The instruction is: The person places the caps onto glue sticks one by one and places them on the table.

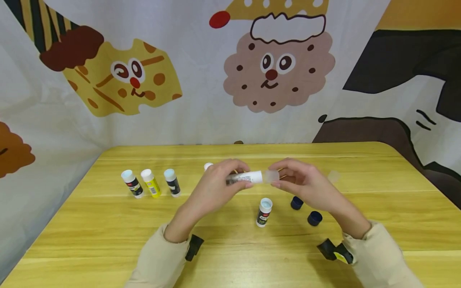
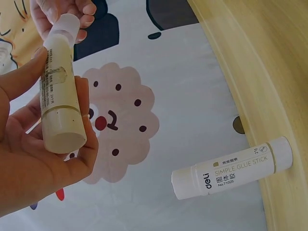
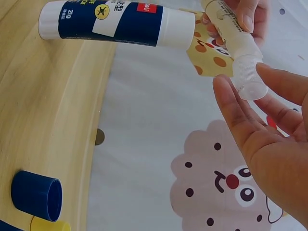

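My left hand (image 1: 219,182) grips a white glue stick (image 1: 252,177) above the table, its fingers and thumb wrapped around the barrel. The stick lies nearly level, its capped end toward the right. At that end my right hand (image 1: 311,184) pinches a translucent ribbed cap (image 1: 271,177) between thumb and fingers. The right wrist view shows the cap (image 3: 250,79) at the tip of the stick. Below the hands an uncapped-looking glue stick (image 1: 264,213) with a dark label stands upright on the table. Printed text on the held barrel (image 2: 57,82) appears in the left wrist view.
Three glue sticks stand at the left, one with a yellow label (image 1: 153,187). Another white glue stick (image 2: 231,168) stands partly behind my left hand. Two navy caps (image 1: 297,203) lie near my right wrist, and a translucent cap (image 1: 333,176) sits beyond it. A patterned cloth (image 1: 201,108) hangs behind the table.
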`<action>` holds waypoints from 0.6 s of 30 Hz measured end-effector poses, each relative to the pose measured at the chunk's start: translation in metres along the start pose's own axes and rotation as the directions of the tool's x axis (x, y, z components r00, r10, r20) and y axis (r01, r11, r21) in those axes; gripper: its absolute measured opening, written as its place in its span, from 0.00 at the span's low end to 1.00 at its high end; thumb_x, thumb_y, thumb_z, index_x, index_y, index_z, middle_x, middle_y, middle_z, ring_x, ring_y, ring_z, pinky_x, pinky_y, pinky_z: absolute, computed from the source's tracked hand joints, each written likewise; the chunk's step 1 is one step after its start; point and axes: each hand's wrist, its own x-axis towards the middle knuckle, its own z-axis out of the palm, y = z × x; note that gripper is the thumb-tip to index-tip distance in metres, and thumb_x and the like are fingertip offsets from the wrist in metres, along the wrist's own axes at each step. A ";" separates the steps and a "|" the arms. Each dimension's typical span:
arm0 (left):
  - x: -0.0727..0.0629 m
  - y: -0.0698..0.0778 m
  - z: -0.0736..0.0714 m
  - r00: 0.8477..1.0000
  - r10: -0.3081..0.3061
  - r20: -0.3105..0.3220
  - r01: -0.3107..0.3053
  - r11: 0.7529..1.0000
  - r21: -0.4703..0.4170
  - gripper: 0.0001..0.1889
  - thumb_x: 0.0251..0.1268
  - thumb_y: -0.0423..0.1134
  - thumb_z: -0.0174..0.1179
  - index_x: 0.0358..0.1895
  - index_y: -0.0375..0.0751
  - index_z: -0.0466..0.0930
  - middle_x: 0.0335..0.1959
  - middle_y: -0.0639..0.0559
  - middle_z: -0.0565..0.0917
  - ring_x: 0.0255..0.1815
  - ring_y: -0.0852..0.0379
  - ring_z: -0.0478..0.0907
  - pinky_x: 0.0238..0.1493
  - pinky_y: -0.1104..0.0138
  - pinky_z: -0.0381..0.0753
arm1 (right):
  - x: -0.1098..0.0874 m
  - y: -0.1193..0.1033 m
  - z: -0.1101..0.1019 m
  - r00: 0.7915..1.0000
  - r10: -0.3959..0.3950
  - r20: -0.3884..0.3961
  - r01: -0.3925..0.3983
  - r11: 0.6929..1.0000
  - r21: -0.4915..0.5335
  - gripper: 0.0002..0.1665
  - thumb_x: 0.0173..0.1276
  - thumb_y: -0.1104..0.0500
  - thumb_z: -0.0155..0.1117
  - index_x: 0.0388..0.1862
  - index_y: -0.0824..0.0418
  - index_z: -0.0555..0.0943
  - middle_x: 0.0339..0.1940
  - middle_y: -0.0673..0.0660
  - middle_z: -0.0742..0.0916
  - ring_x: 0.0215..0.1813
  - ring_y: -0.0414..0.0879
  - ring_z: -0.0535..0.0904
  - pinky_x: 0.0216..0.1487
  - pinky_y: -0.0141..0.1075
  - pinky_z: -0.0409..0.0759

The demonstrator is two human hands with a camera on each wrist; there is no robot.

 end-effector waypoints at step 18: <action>0.000 0.001 0.001 1.000 0.029 0.010 -0.029 0.999 -0.028 0.08 0.56 0.38 0.65 0.38 0.42 0.79 0.34 0.55 0.80 0.30 0.61 0.73 0.33 0.69 0.73 | 0.003 -0.001 0.004 1.000 -0.008 0.014 0.009 0.999 -0.031 0.14 0.63 0.69 0.59 0.48 0.65 0.76 0.43 0.58 0.81 0.40 0.44 0.80 0.36 0.36 0.79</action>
